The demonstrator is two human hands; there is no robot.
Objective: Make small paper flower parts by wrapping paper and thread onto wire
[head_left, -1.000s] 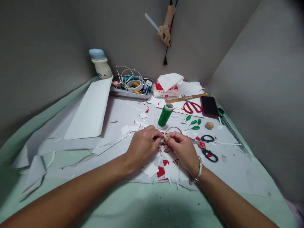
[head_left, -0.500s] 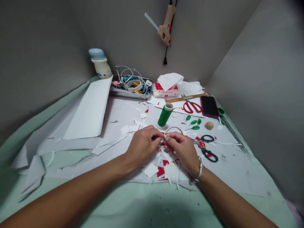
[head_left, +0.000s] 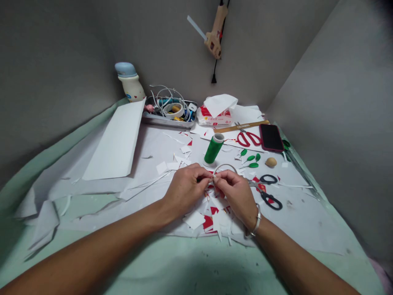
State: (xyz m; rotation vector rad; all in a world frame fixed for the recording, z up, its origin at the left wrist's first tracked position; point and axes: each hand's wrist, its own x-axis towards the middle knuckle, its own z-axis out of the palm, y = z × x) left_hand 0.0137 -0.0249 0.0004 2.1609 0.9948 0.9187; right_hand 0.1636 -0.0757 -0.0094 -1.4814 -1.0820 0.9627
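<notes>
My left hand (head_left: 184,189) and my right hand (head_left: 236,191) meet fingertip to fingertip above a heap of red and white paper scraps (head_left: 215,217). Both pinch the ends of a thin white loop (head_left: 225,166) that arches up behind my fingers. A green thread spool (head_left: 214,148) stands just beyond the loop. Black-handled scissors (head_left: 266,191) lie right of my right hand, which wears a silver bangle at the wrist.
A folded white sheet (head_left: 115,141) lies at the left. A metal tray (head_left: 170,116) of cables and tape, a bottle (head_left: 130,84), a tissue pack (head_left: 216,112), red scissors (head_left: 248,138), a wooden ruler (head_left: 245,126), a phone (head_left: 270,137) and green leaf shapes (head_left: 251,159) sit at the back. A glue gun (head_left: 215,32) hangs on the wall.
Both hands stay pinched on the loop in nearly the same place; only the fingertips shift slightly.
</notes>
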